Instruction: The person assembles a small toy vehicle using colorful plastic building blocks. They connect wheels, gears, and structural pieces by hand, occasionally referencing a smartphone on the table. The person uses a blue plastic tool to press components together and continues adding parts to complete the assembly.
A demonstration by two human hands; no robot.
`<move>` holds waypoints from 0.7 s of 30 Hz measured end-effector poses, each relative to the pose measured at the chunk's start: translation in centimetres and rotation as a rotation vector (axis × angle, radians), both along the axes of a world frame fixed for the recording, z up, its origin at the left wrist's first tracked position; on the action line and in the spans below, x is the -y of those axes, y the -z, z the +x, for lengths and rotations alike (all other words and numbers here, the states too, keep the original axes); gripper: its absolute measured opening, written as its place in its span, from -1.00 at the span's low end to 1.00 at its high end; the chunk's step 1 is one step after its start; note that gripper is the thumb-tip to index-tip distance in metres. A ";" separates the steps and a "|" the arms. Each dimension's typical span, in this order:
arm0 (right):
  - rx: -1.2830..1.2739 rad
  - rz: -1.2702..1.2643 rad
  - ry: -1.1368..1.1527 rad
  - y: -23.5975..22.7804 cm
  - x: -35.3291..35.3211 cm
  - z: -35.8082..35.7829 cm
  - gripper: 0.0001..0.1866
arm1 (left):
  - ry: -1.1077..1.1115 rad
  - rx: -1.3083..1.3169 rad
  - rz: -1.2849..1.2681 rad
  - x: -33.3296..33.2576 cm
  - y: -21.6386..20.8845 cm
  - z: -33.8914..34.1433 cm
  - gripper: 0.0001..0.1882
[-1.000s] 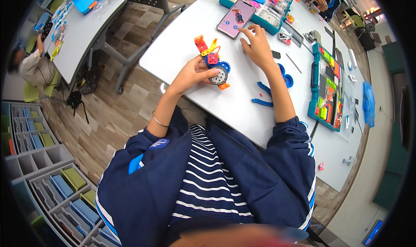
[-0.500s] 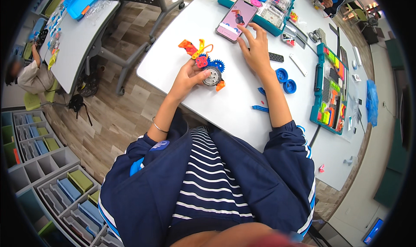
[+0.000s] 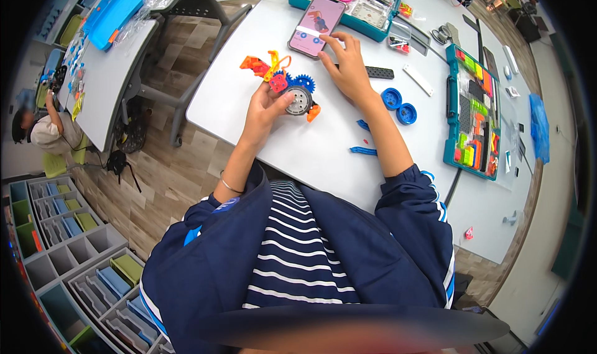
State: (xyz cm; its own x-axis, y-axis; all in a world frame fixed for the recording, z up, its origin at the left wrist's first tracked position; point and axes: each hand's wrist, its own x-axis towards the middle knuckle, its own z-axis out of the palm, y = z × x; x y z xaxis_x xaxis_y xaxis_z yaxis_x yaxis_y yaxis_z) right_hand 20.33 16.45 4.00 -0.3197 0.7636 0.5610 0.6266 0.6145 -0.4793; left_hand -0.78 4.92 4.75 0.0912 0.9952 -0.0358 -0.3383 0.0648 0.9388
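In my left hand (image 3: 257, 118) is a small building-set model (image 3: 300, 100) with a grey wheel, blue gears, a red block and orange and yellow pieces. My fingers and thumb close around its near left side and hide part of it. My right hand (image 3: 350, 74) holds nothing. Its fingers are bent and apart, with the fingertips at the lower right edge of a smartphone (image 3: 315, 45) lying on the table. A picture of a similar orange and blue model fills the upper part of the pink screen.
Two blue wheel rims (image 3: 398, 105), a black beam (image 3: 379, 72), a white strip (image 3: 418, 80) and blue pieces (image 3: 363, 150) lie around my right forearm. Teal parts cases (image 3: 452, 130) stand at the right and far side. Another person (image 3: 53, 127) sits at the left table.
The whole view has shifted slightly, moving the table's things left and up. On the phone screen the pictured model appears in a different pose. My left hand still holds the model.
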 end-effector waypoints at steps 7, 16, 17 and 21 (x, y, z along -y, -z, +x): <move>-0.086 0.006 -0.027 1.1 -0.5 0.2 -0.58 | -0.073 0.037 0.081 -3.7 -2.6 2.7 -0.51; -0.874 -0.676 -0.037 -5.0 -0.4 8.0 -0.47 | 0.170 0.110 0.089 -8.2 -4.6 10.5 -0.54; -0.893 -0.736 -0.012 -5.9 0.6 9.7 -0.38 | 0.211 0.125 0.123 -8.8 -4.6 11.9 -0.54; -0.959 -0.738 0.021 -6.3 6.2 12.7 -0.32 | 0.199 0.139 0.061 -9.9 -3.8 17.4 -0.49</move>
State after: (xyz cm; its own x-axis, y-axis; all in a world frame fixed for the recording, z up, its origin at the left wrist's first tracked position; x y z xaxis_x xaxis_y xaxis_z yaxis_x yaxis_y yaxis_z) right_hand 33.04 10.25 10.26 0.0039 0.9999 -0.0099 -0.1692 -0.0091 -0.9855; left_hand 16.61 14.78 8.57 0.2859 0.9570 0.0501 -0.4507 0.0881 0.8883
